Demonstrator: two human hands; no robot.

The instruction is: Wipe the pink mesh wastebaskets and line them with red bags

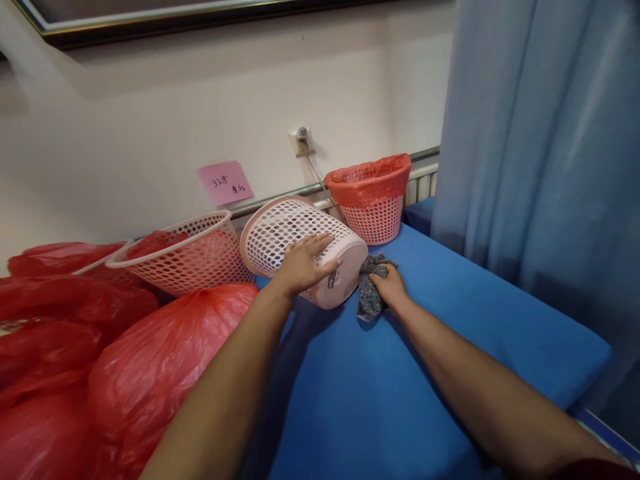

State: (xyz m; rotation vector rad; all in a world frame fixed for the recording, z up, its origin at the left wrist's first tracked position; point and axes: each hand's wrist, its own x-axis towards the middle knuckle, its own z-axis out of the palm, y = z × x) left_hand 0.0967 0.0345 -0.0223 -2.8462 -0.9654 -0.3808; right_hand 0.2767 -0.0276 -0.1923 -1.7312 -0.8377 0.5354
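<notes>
A pale pink plastic wastebasket (345, 275) with a perforated wall lies on its side on the blue surface, its base turned toward me. My left hand (306, 263) rests on the upper side of its wall, fingers stretched and spread, steadying contact visible at the palm. In my right hand (390, 285) a dark grey speckled cloth (370, 293) is bunched, touching or very close to the edge of the basket's base. Part of the basket's wall is hidden behind my left hand and forearm.
Behind stands a pink basket (374, 220) lined with a red bag (367, 181). Another basket (200, 257) stands left, near several full red bags (175, 340). The blue padded surface (360, 387) runs along the wall. A blue curtain (530, 133) hangs right; a socket (302, 141) is on the wall.
</notes>
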